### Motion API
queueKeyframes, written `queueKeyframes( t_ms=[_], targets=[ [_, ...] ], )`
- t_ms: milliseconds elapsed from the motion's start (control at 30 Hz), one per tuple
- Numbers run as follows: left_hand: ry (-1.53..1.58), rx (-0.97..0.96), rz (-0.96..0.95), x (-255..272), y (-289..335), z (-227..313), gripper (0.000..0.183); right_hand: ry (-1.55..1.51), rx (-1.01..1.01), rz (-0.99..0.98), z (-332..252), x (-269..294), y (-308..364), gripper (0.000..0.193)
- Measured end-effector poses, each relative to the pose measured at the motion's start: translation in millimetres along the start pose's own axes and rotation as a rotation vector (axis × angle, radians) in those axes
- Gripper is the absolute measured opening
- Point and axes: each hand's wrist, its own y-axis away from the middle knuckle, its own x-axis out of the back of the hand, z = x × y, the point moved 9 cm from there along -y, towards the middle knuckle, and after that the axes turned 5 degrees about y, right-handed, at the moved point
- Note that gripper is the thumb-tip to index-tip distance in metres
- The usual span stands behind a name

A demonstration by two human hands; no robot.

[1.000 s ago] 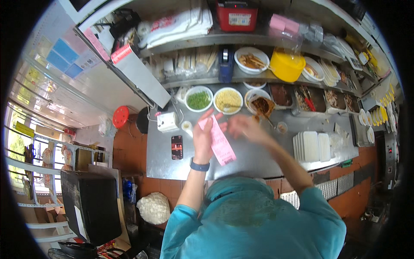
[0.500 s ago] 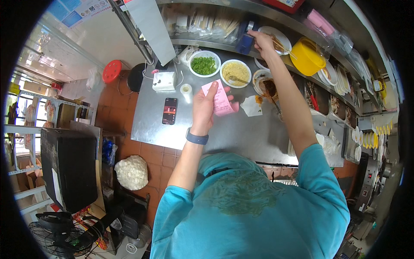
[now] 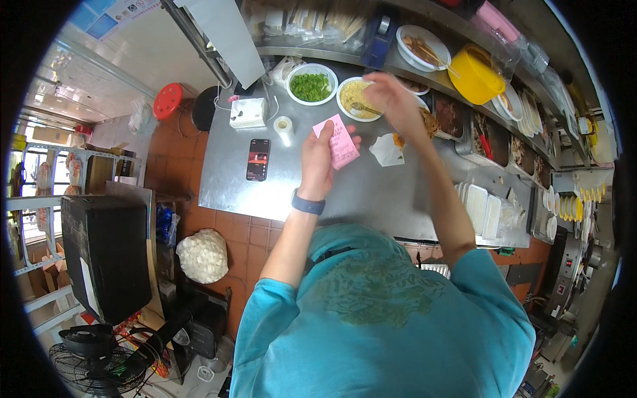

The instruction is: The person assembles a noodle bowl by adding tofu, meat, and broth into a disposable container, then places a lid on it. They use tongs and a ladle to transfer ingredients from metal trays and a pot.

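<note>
My left hand [image 3: 316,160] is closed on a pink printed paper slip [image 3: 342,144], thumb on top, above the steel counter [image 3: 229,189]. My right hand [image 3: 396,106] is smeared by motion over the bowl of chopped yellowish food [image 3: 357,93], partly covering it; whether its fingers hold anything does not show. Beyond that hand, a blue tape dispenser [image 3: 378,43] stands on the shelf edge. A crumpled white paper with an orange stain [image 3: 387,151] lies just right of the slip.
A bowl of chopped greens [image 3: 310,86], a white paper roll [image 3: 283,126], a white box [image 3: 249,113] and a phone [image 3: 258,159] occupy the counter's left. White lidded containers [image 3: 474,205] stand at its right. The overhanging shelf carries a yellow tub [image 3: 474,76].
My right hand has come away from the tape dispenser, moving down and toward me. The pink slip stays in my left hand, its lower end now lying flatter.
</note>
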Motion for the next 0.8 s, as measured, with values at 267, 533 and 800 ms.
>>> queueKeyframes(
  t_ms=[267,533,800],
  targets=[
    [-0.060,-0.081,-0.002,6.1,3.5,-7.3,0.028,-0.363,-0.412,-0.292,31.0,-71.0,143.8,0.076],
    [-0.042,-0.017,-0.134,1.7,22.5,-35.1,0.033,-0.361,-0.540,-0.192,51.8,-67.6,187.9,0.067],
    [-0.192,0.019,-0.154,5.9,29.4,-57.5,0.031,-0.326,-0.517,0.117,54.8,-20.6,181.4,0.029]
  ],
)
